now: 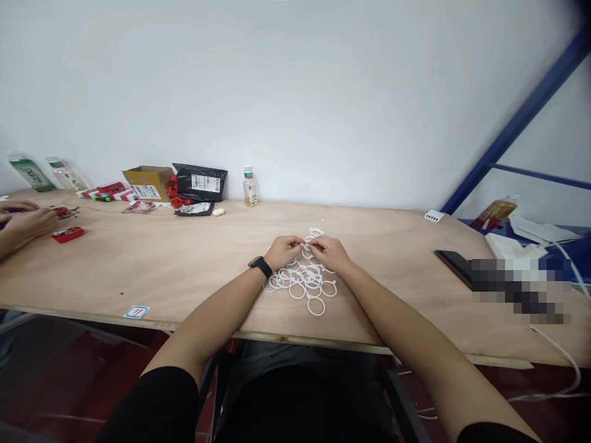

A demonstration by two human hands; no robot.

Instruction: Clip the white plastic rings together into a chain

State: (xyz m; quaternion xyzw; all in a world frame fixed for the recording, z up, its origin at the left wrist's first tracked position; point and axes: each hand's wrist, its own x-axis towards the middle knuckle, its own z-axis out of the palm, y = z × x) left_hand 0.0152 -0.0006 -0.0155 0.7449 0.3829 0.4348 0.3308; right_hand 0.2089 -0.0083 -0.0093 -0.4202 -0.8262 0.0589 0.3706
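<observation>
White curtain rings (297, 290), each with a small eyelet, lie in a loose, overlapping pile on the wooden table in front of me. Above the far part of this pile my two hands meet, fingertips almost touching. My left hand (284, 251), with a black watch (261, 266) on its wrist, is closed in a pinch on a white curtain ring (305, 247). From the other side, my right hand (331, 251) pinches the same ring. My fingers cover part of it. One ring (316, 305) lies nearest the table's front edge.
Along the wall stand a drink bottle (250, 186), black parcel bags (201, 183) and a yellow carton (148, 183). A co-worker's hands (28, 220) are at the far left, near a red case (67, 234). On the right lie a phone (455, 267) and a white cable (566, 357).
</observation>
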